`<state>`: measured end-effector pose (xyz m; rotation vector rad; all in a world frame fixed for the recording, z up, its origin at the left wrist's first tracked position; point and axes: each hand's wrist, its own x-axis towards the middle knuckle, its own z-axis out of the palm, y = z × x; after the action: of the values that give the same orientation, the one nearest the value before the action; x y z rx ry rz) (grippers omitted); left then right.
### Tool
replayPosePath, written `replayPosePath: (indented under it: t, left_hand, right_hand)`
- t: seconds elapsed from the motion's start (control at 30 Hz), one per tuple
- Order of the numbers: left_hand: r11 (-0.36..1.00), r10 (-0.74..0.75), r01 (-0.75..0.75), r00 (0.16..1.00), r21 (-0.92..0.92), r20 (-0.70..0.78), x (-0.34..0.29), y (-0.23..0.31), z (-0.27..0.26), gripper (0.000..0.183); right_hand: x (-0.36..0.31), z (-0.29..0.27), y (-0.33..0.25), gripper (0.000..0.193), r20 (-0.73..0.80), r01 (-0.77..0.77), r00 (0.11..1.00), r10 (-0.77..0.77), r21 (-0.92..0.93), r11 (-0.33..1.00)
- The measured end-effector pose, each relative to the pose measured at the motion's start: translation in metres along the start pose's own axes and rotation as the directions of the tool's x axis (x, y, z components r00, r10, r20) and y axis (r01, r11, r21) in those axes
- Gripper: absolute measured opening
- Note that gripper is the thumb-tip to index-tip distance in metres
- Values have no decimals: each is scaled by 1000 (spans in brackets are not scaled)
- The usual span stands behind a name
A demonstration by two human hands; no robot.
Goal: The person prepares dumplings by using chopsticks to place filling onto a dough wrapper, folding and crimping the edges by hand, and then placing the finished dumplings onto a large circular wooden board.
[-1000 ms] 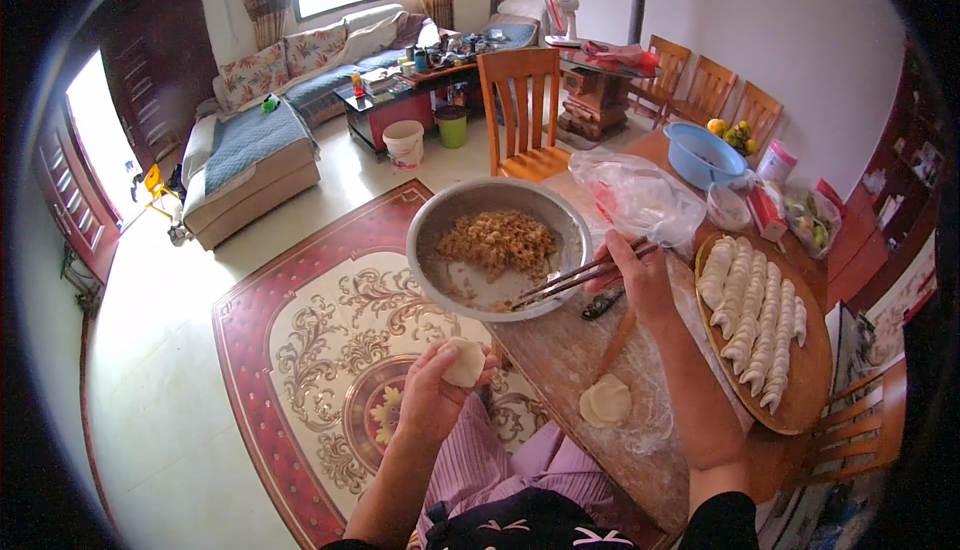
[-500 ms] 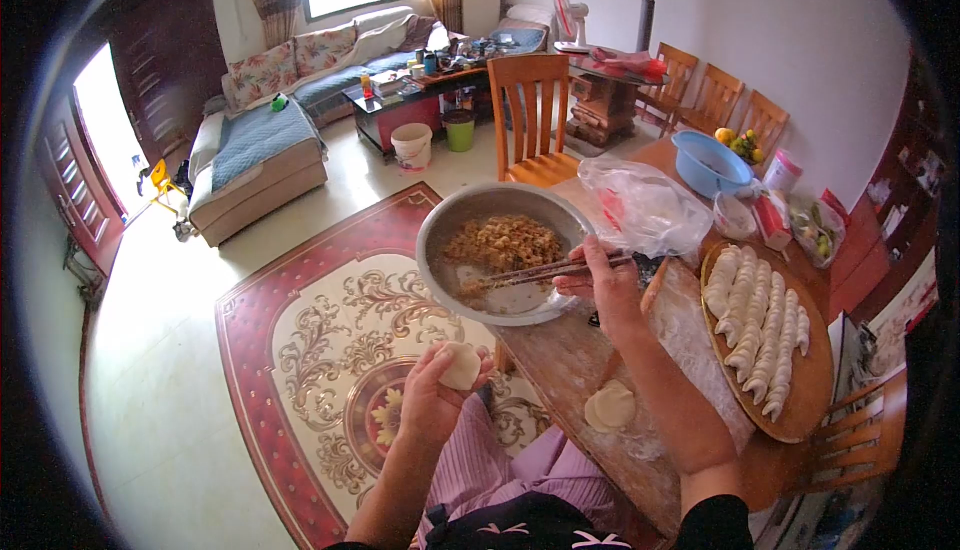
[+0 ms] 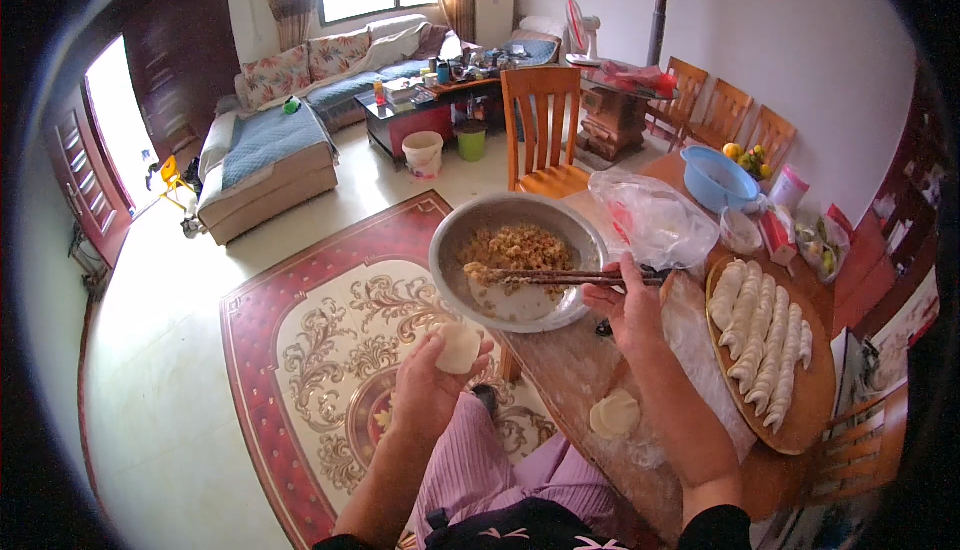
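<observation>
My left hand [image 3: 425, 385] holds a round, pale dumpling wrapper [image 3: 460, 349] at its fingers, above the rug and just in front of the metal basin [image 3: 518, 324]. In my right hand [image 3: 632, 308] is a pair of brown chopsticks [image 3: 570, 277], held nearly level across the basin. A small clump of filling clings to their tips, near the basin's left side. The rest of the chopped brown filling [image 3: 525, 243] lies toward the back of the basin. Beside my right forearm, a few overlapping wrappers [image 3: 615, 414] lie on the floury wooden table [image 3: 570, 375].
To the right, an oval wooden board [image 3: 800, 435] bears rows of shaped dumplings [image 3: 762, 335]. Behind stand a crumpled plastic bag [image 3: 660, 220], a blue basin [image 3: 722, 190] and a pink-lidded container [image 3: 789, 186]. A wooden chair [image 3: 543, 115] stands beyond the metal basin.
The chopsticks have swung level, their tips rising with filling on them. My right hand has moved slightly right and down. The wrapper in my left hand now faces up more flatly.
</observation>
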<state>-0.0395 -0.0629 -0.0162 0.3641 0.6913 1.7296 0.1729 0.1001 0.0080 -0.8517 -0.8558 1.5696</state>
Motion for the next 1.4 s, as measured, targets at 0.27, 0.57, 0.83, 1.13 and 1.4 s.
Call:
replayPosePath:
  t: [0.27, 0.57, 0.83, 1.13, 1.4]
  left_hand:
    - [974, -65, 73, 997, -214, 44, 77, -2, 24, 49]
    - [958, 23, 50, 968, -284, 249, 101, -14, 41, 66]
    - [899, -8, 84, 985, -429, 175, 99, -15, 46, 61]
    - [912, -61, 74, 997, -404, 45, 99, -15, 52, 50]
    - [952, -39, 28, 999, -306, -31, 109, -27, 31, 39]
  right_hand:
    - [-56, 4, -9, 27, 197, 433, 890, -411, -82, 898]
    - [-92, -1, -15, 23, 904, 978, 143, -402, -192, -84]
    - [-81, -11, -18, 23, 546, 880, 474, -690, -328, 345]
    - [-59, -12, -25, 23, 337, 763, 645, -686, -336, 552]
    - [-72, -9, -20, 24, 250, 724, 689, -680, -275, 633]
